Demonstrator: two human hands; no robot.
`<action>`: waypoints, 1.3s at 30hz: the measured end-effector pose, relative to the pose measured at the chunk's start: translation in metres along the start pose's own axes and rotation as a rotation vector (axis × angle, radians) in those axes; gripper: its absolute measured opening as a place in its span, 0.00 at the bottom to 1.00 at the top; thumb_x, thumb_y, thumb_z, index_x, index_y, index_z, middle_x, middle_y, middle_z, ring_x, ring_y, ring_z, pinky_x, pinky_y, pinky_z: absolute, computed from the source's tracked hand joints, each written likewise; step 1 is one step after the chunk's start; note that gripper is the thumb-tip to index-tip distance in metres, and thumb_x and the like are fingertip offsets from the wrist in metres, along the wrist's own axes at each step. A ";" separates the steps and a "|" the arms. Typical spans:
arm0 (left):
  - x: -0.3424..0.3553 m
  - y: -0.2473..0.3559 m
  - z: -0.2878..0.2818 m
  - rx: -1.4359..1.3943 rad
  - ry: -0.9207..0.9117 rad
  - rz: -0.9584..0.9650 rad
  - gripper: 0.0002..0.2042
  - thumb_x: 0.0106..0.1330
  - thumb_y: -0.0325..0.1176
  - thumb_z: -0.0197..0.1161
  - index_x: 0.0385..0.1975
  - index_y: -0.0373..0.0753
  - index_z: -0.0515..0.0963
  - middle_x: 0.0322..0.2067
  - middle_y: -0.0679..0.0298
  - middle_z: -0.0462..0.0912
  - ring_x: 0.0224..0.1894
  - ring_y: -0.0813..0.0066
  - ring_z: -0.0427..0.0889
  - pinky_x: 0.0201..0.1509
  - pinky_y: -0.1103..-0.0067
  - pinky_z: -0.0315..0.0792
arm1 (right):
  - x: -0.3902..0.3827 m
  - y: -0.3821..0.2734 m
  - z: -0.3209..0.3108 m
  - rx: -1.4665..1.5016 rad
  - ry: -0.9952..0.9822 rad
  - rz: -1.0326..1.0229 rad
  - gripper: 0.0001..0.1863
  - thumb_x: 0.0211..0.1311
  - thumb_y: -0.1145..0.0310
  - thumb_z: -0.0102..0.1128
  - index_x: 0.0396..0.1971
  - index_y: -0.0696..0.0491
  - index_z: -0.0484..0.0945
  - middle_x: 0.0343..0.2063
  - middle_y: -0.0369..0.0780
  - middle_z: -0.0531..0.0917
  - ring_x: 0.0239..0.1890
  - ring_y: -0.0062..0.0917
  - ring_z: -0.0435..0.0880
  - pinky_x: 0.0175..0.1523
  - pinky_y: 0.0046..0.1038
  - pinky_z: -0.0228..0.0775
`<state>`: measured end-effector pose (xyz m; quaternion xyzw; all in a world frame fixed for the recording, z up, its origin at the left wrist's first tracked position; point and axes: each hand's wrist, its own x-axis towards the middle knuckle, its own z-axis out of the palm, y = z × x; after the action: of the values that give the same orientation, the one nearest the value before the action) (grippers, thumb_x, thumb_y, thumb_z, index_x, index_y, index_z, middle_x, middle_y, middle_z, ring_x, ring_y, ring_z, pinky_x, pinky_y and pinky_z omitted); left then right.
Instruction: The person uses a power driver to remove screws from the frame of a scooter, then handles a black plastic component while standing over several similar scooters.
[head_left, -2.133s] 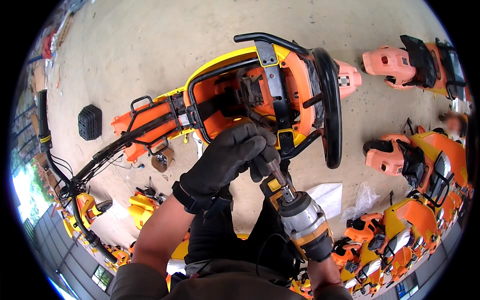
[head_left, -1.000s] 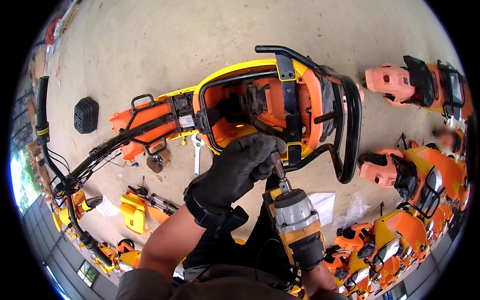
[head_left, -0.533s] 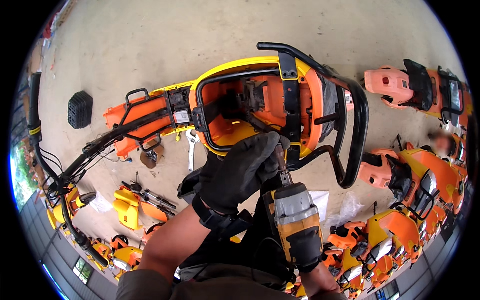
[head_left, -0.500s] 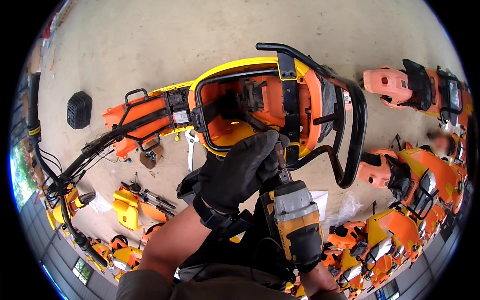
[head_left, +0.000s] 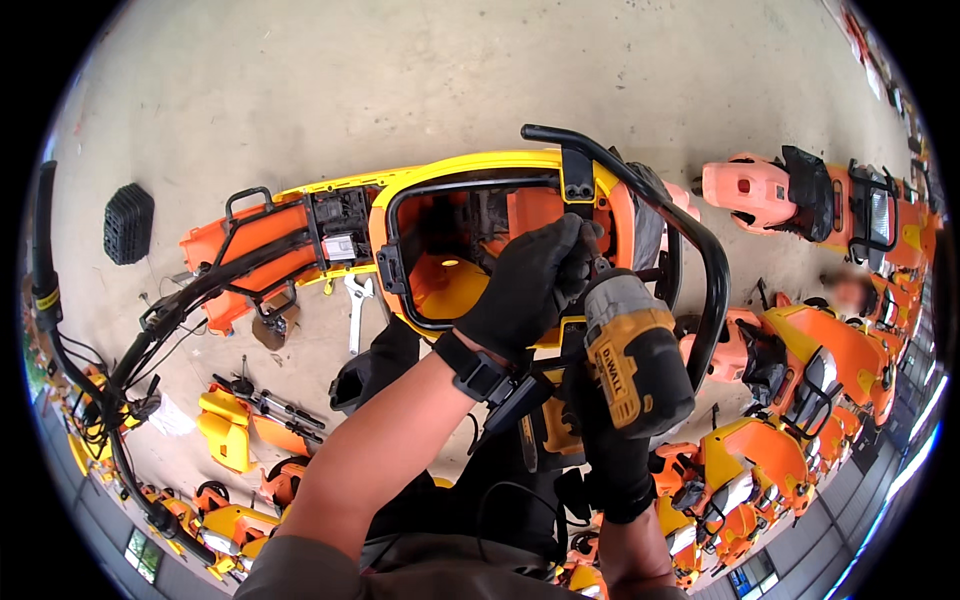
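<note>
I have the right hand point(head_left: 612, 455) raised, wrapped around the yellow-and-black power driver point(head_left: 628, 350); my black-gloved left hand point(head_left: 530, 285) reaches forward, fingers pinching its slim metal bit point(head_left: 598, 258) over the scooter's glossy yellow rim point(head_left: 470, 160). Beyond, a steel wrench point(head_left: 357, 312) lies on stained, smooth concrete floor point(head_left: 300, 80).

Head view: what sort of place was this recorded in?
Probably a scooter workshop or assembly hall: an orange-and-yellow scooter stands with its body opened up, more scooters crowd the right side of the bare floor, and the right hand holds a power driver.
</note>
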<state>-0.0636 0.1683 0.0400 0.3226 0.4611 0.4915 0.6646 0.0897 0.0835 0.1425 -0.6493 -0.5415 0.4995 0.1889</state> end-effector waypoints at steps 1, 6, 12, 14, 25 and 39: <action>0.009 -0.006 -0.001 -0.444 0.005 -0.202 0.11 0.71 0.32 0.54 0.47 0.33 0.74 0.38 0.60 0.82 0.39 0.68 0.83 0.41 0.79 0.75 | 0.005 0.000 0.002 0.048 0.036 0.049 0.15 0.62 0.73 0.63 0.48 0.58 0.77 0.40 0.38 0.81 0.40 0.21 0.82 0.43 0.22 0.76; 0.026 -0.014 -0.001 0.278 0.047 0.174 0.08 0.68 0.27 0.55 0.44 0.35 0.74 0.32 0.58 0.78 0.34 0.65 0.78 0.37 0.77 0.73 | 0.033 -0.010 0.015 0.207 0.165 0.201 0.16 0.60 0.72 0.65 0.47 0.58 0.76 0.39 0.38 0.81 0.39 0.20 0.82 0.42 0.22 0.76; 0.036 -0.020 -0.004 0.278 0.103 0.273 0.05 0.68 0.24 0.53 0.40 0.36 0.74 0.22 0.66 0.73 0.24 0.77 0.74 0.29 0.82 0.69 | 0.051 -0.029 0.015 0.226 0.144 0.346 0.17 0.59 0.72 0.66 0.48 0.58 0.75 0.39 0.39 0.81 0.40 0.21 0.82 0.43 0.23 0.76; 0.037 -0.021 -0.007 0.416 0.123 0.323 0.05 0.68 0.24 0.52 0.40 0.36 0.74 0.22 0.65 0.74 0.23 0.73 0.75 0.29 0.81 0.69 | 0.054 -0.033 0.015 0.240 0.150 0.373 0.17 0.59 0.73 0.65 0.48 0.58 0.75 0.40 0.39 0.81 0.40 0.22 0.82 0.44 0.23 0.76; 0.036 -0.033 -0.023 0.144 0.001 0.060 0.14 0.65 0.28 0.57 0.50 0.34 0.73 0.27 0.61 0.80 0.27 0.70 0.79 0.33 0.79 0.73 | 0.077 -0.066 0.012 0.072 0.054 0.583 0.14 0.61 0.72 0.63 0.45 0.60 0.77 0.38 0.40 0.83 0.37 0.21 0.83 0.41 0.21 0.77; -0.051 0.032 -0.025 -0.267 -0.185 -0.358 0.12 0.69 0.38 0.58 0.36 0.34 0.77 0.30 0.65 0.78 0.34 0.76 0.78 0.40 0.79 0.71 | 0.081 -0.066 0.009 -0.416 -0.075 0.111 0.13 0.61 0.72 0.63 0.44 0.61 0.77 0.35 0.38 0.83 0.35 0.19 0.83 0.40 0.23 0.75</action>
<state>-0.1027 0.1291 0.0745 0.1886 0.3790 0.3910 0.8173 0.0415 0.1754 0.1548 -0.6841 -0.6029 0.4104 0.0027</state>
